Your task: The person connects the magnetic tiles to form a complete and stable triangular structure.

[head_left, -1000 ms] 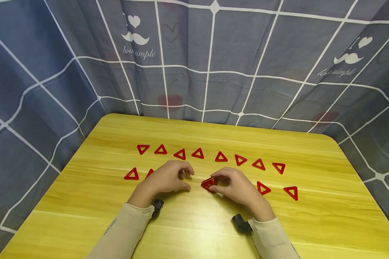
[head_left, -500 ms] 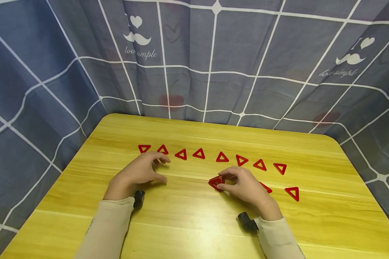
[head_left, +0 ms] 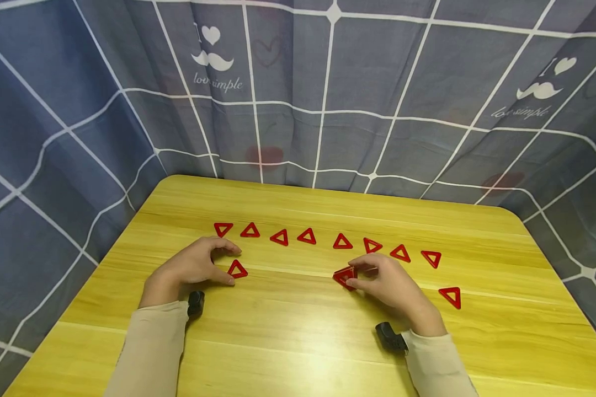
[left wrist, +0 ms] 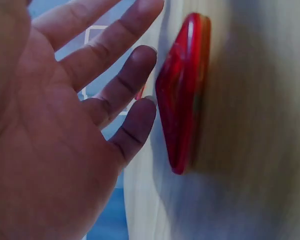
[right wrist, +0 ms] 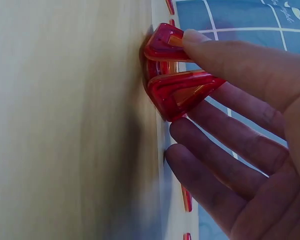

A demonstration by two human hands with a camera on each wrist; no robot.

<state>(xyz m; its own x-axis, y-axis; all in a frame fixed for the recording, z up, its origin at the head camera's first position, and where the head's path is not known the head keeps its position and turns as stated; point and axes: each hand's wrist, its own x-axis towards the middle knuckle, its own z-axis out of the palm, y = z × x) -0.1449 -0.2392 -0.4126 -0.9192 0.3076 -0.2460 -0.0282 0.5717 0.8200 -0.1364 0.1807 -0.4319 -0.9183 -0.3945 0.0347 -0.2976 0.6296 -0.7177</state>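
On a smooth, wood-grained surface [head_left: 298,342], the right hand [head_left: 384,278] pinches a cluster of glossy, see-through red plastic triangles [right wrist: 162,99]. The left hand [head_left: 196,262] is loosely parted, holding nothing, one flat triangle [left wrist: 185,100] just beside its fingertips. Eight scattered triangles [head_left: 308,242] line up beyond both hands; a lone triangle [head_left: 458,296] lies to the right hand's right.

Sleeves [head_left: 146,347] partly beyond bottom edge
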